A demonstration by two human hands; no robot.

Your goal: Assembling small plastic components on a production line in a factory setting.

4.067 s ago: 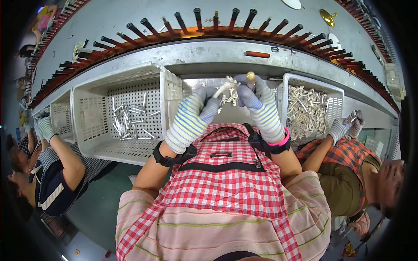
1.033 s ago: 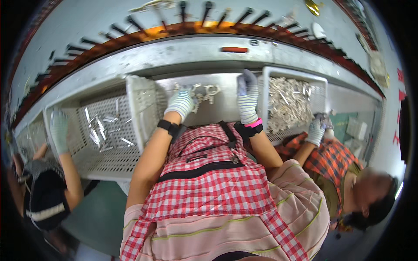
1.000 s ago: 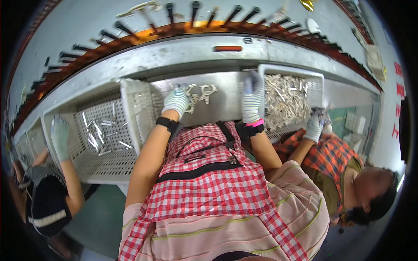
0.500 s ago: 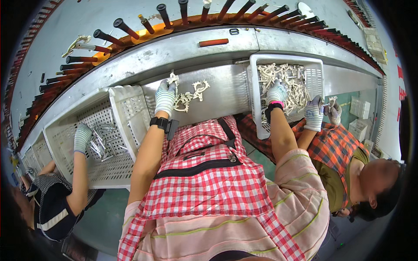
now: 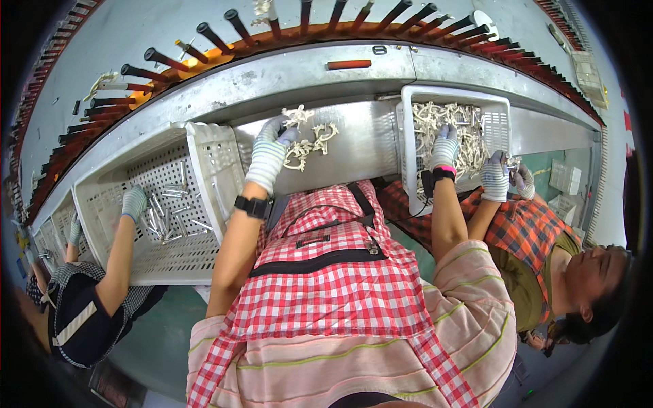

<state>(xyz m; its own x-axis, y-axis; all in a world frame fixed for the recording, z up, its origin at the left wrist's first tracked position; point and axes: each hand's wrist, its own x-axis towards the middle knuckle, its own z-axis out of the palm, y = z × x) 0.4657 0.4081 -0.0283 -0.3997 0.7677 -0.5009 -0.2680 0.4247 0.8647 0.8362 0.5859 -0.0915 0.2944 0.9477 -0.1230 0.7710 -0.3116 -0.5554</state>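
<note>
My left hand (image 5: 269,155), in a striped white glove with grey fingertips, is pinched at an off-white, knobbly branching piece (image 5: 297,115) above the metal worktop (image 5: 360,129). More pieces of that kind (image 5: 314,146) lie in a small group just right of the hand. My right hand (image 5: 445,148), gloved alike, reaches into a white plastic basket (image 5: 504,122) over a heap of off-white pieces and shiny metal tubes (image 5: 469,153). Its fingers are bent down at the heap, and whatever they grip is hidden.
A large white crate (image 5: 197,255) holding loose metal tubes (image 5: 158,216) stands at left, with a co-worker's gloved hand (image 5: 134,202) in it. Another co-worker's hands (image 5: 495,178) work beside the right basket. Dark-handled rods (image 5: 238,26) line the far ledge; a red bar (image 5: 349,64) lies there.
My left hand has turned and brought its piece rightward, over the group on the worktop. My right hand stays in the basket. The whole view has shifted slightly.
</note>
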